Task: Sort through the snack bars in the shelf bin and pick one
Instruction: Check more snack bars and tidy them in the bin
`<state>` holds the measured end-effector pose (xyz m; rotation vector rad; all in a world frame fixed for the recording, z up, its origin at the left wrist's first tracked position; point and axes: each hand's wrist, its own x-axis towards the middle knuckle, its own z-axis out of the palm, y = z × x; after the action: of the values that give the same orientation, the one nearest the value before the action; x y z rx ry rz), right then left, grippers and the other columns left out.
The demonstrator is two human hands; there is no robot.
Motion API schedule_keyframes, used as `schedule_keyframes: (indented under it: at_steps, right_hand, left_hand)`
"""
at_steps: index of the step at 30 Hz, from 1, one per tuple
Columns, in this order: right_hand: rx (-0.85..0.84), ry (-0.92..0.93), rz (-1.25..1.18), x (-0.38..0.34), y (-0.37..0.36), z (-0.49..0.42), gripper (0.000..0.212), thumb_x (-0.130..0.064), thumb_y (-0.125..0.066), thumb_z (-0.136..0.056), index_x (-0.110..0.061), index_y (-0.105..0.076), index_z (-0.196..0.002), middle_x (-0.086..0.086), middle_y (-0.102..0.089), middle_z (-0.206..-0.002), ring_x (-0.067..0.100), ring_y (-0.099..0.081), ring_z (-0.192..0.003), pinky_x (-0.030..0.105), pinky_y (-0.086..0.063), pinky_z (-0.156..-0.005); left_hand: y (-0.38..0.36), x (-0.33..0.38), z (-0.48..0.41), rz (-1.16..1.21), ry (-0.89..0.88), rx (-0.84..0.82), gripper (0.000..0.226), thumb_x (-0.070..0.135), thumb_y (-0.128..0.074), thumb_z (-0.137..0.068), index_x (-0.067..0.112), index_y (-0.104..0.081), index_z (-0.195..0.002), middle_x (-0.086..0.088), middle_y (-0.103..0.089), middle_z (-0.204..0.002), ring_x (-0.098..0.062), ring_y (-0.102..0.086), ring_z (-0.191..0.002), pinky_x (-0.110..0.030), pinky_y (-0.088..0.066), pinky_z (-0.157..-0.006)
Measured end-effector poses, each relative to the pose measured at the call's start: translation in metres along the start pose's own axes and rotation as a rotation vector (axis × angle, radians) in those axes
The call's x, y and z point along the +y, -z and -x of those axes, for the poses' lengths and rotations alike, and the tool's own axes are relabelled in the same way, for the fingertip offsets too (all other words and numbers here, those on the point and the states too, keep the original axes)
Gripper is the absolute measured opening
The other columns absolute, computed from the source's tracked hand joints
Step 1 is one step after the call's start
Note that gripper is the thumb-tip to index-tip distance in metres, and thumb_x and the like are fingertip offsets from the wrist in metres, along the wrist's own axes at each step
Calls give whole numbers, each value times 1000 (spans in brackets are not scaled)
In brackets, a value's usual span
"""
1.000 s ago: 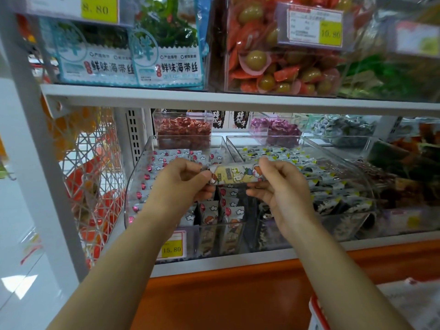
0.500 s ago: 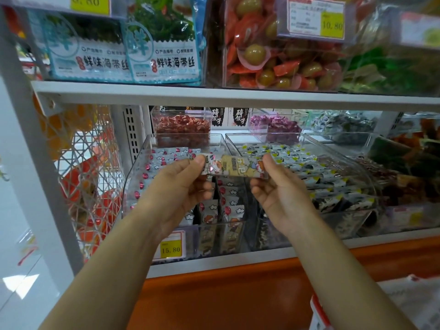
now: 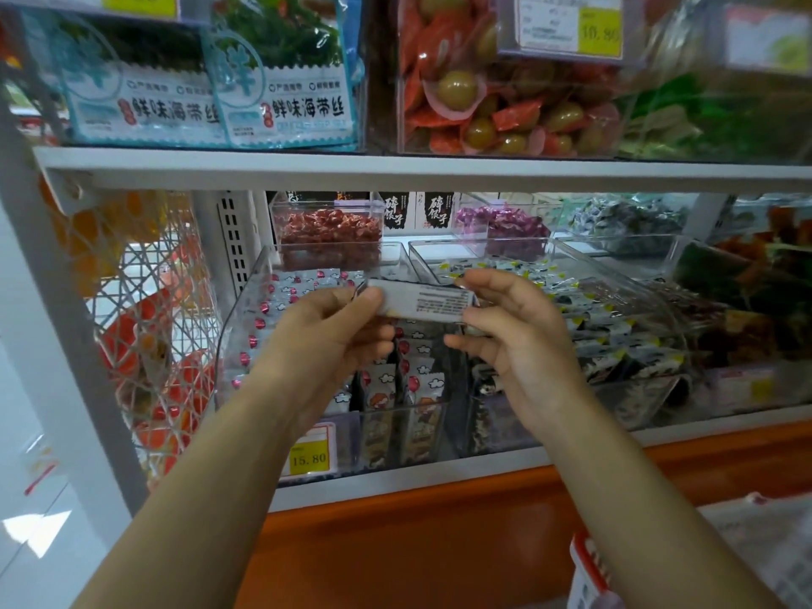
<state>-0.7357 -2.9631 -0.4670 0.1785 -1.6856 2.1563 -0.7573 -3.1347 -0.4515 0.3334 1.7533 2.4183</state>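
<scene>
I've got the snack bar point(image 3: 433, 303) pinched at both ends, roughly level, over the clear shelf bin point(image 3: 239, 345): left hand point(image 3: 334, 331) thumb and fingers on its left end, right hand point(image 3: 514, 331) on its right end, white fine-print side facing camera, other fingers loosely curled
</scene>
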Motion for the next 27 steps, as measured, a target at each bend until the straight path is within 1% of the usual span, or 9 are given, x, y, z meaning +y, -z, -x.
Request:
schedule_keyframes:
  at_steps: [4,7,11,14,16,19,22,24,27]
  right_hand:
    - [25,28,67,-1,7,1,16,-6,-62,-86,-19,-70,-91,7,-66,-104,18,-67,-92,22,-54,-63]
    - [43,35,94,-2,11,1,14,-9,-65,-84,-20,-72,-84,0,-69,-90,14,-68,-83,21,-53,-62]
    - [134,27,133,-2,9,0,24,-15,-66,-84,-25,-70,-62,-5,-69,-72,15,-67,-75,34,-58,-63]
    - [192,37,200,0,9,-1,27,-20,-67,-84,-24,-68,-57,-2,-69,-72,20,-67,-78,38,-58,-69]
    - [196,68,265,0,9,0,24,-21,-67,-84,-23,-66,-60,-1,-68,-73,19,-67,-77,35,-57,-68]
    - [147,136,369,0,6,2,22,-20,-67,-85,-23,-66,-63,-12,-64,-61,3,-61,-63,20,-51,-59]
    - [86,192,433,1,4,3,16,-20,-66,-85,-20,-68,-69,-14,-64,-63,0,-59,-63,14,-48,-60]
    - [58,218,453,1,3,3,12,-19,-66,-85,-18,-69,-73,-14,-65,-64,0,-60,-65,12,-48,-62]
    - [17,237,472,1,3,3,11,-20,-66,-84,-20,-70,-74,-12,-66,-66,0,-60,-65,12,-48,-62]
  left_hand:
    - [-7,-2,0,-20,-11,-64,8,10,-59,-85,3,-63,-87,-6,-68,-72,-12,-65,-65,-17,-54,-61]
    - [-9,-2,0,-28,-15,-90,20,11,-64,-76,2,-61,-94,-6,-70,-75,-13,-67,-69,-17,-54,-62]
    - [-9,-3,1,-126,-44,-116,23,14,-67,-70,5,-59,-91,-12,-70,-87,-20,-69,-77,-18,-55,-65]
    - [-8,-5,1,-274,-55,-100,21,9,-67,-77,5,-57,-94,-16,-68,-95,-21,-70,-80,-18,-55,-66]
    - [-6,-5,1,-364,-48,-78,23,11,-68,-79,7,-58,-99,-14,-67,-101,-19,-70,-83,-20,-56,-69]
    - [-4,-3,2,-431,-64,-44,26,18,-70,-79,18,-61,-104,-5,-64,-105,-15,-69,-84,-20,-56,-70]
    - [-5,-1,4,-524,-99,-5,13,17,-69,-81,17,-65,-94,-6,-69,-92,-15,-70,-78,-20,-57,-65]
    - [-4,2,6,-507,-45,0,9,12,-70,-79,9,-65,-86,-12,-70,-88,-21,-70,-79,-26,-59,-67]
    - [0,9,9,-446,33,-13,10,10,-70,-77,3,-66,-71,-21,-69,-87,-28,-68,-77,-24,-57,-58]
